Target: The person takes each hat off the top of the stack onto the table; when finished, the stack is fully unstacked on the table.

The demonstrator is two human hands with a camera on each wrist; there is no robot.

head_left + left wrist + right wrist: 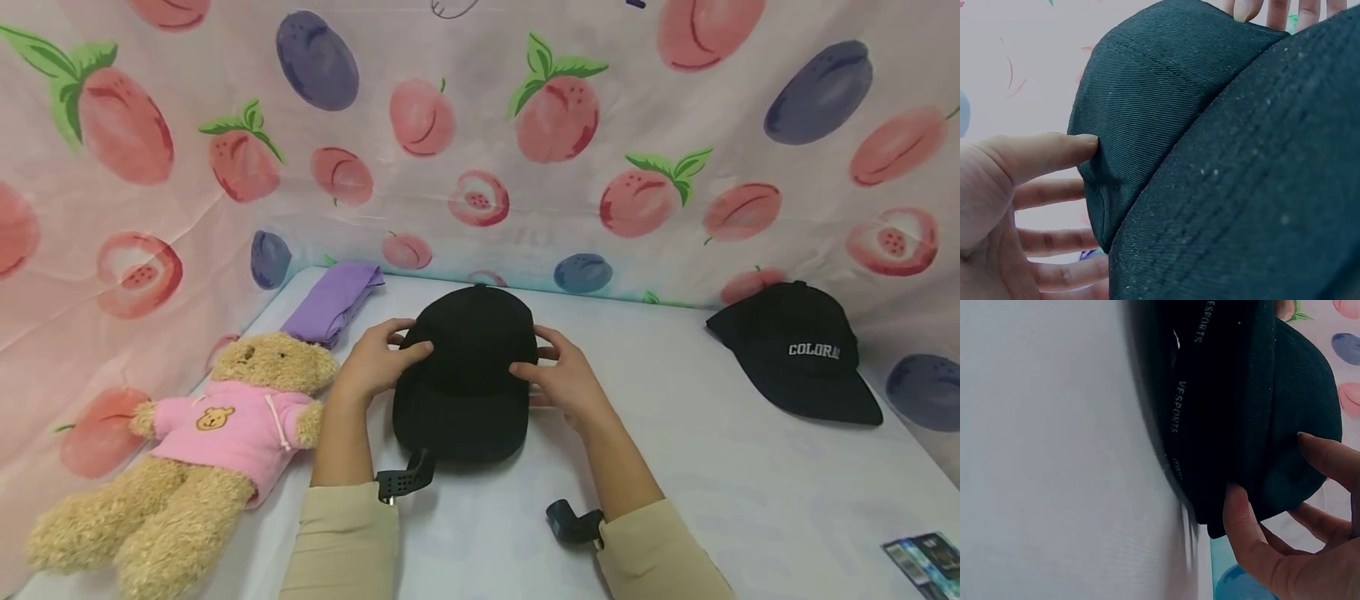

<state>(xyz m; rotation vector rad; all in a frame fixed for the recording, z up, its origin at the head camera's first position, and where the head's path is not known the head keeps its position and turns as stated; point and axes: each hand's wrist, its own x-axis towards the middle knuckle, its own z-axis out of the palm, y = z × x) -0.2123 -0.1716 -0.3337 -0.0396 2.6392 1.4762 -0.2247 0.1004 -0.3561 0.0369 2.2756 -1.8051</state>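
Note:
A plain black baseball cap (472, 358) is in the middle of the head view, brim toward me and crown away. My left hand (378, 362) grips one side, thumb on the front of the crown and fingers behind it. On the opposite side my right hand (566, 379) holds the cap in the same way. In the left wrist view the left thumb (1060, 153) presses a dent into the ribbed black cloth. The right wrist view shows the cap's inner band (1179, 406), printed with white "VESPORTS" lettering, close over the white table.
A teddy bear (225, 433) in a pink hoodie lies left of my left arm. Folded purple cloth (333, 300) is behind it. At the right sits another black cap (802, 354) with white lettering. A printed card (926, 562) lies near the front right, and a fruit-patterned curtain (480, 108) hangs behind.

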